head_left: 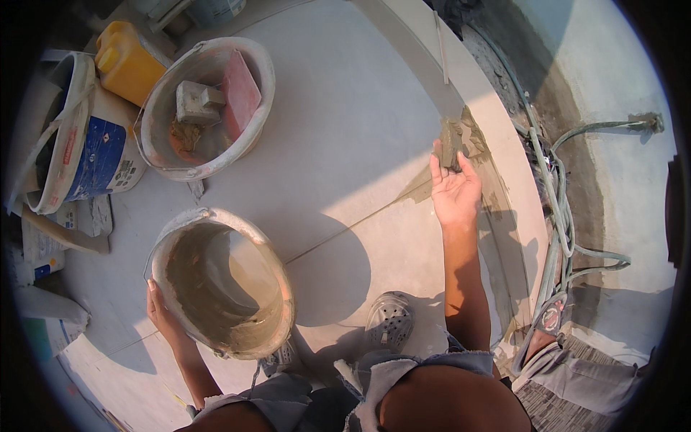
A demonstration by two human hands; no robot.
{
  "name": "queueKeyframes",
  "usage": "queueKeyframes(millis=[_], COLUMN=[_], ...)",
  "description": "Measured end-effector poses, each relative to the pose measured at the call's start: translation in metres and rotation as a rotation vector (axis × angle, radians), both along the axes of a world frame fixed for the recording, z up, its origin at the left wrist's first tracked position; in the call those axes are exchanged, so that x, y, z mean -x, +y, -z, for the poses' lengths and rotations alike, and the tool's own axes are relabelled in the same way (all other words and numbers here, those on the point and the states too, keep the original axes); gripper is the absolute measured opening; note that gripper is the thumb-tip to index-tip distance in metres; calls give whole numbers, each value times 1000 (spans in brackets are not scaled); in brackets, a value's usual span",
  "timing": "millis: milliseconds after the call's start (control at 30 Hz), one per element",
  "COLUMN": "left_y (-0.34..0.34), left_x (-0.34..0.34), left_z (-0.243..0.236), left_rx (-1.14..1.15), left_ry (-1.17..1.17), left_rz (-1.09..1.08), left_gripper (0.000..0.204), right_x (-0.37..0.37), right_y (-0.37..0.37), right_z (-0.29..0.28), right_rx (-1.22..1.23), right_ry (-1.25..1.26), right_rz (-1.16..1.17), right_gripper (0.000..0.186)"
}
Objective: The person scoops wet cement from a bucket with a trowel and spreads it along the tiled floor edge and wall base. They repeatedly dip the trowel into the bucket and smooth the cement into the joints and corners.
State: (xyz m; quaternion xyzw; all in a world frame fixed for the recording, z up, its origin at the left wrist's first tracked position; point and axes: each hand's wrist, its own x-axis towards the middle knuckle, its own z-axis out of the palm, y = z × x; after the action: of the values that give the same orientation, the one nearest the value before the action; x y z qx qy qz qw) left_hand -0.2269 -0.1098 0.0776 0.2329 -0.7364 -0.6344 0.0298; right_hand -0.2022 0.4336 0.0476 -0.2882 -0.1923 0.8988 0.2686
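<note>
My left hand [163,311] grips the outer left side of a bucket [282,270] that tilts toward me. Grey-brown mortar coats its inner wall, and a wet pool [248,270] lies inside. To the right, my right hand [456,189] is palm up, its fingers curled round a small, flat, mortar-smeared piece [449,140]; its exact kind is hidden by the mortar. That piece is close to a patch of wet mortar [473,137] spread along the floor tile's edge, near the pale raised border [507,133].
A second bucket [268,79] holds a pink-red plate and a grey block. Beyond stand a yellow jerrycan [133,61] and a white-and-blue pail [108,155]. Hoses [558,194] run along the right border. Another person's sandaled foot [551,320] is at lower right.
</note>
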Motion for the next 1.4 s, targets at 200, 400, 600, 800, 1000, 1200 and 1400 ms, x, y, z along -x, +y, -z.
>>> queueKeyframes(millis=[200, 400, 600, 800, 1000, 1200, 1400], left_y=[16, -1, 11, -1, 6, 20, 8], left_x=[4, 0, 0, 0, -1, 0, -2], left_z=[-14, 2, -8, -3, -1, -10, -6], left_rx=[33, 22, -21, 1, -7, -27, 19], left_ry=[15, 32, 22, 21, 39, 31, 41], left_rz=[50, 23, 73, 82, 34, 76, 3], left_gripper=[42, 43, 43, 43, 44, 43, 43], right_x=[60, 83, 28, 19, 21, 73, 9], right_y=[15, 67, 73, 15, -17, 57, 42], right_z=[-6, -67, -69, -36, 0, 29, 42], right_rx=[-370, -748, -800, -577, -125, 236, 401], right_ry=[-113, 71, 63, -26, -82, 115, 431], right_rz=[-414, -229, -84, -270, -226, 264, 208], right_gripper=[40, 38, 37, 39, 36, 37, 37])
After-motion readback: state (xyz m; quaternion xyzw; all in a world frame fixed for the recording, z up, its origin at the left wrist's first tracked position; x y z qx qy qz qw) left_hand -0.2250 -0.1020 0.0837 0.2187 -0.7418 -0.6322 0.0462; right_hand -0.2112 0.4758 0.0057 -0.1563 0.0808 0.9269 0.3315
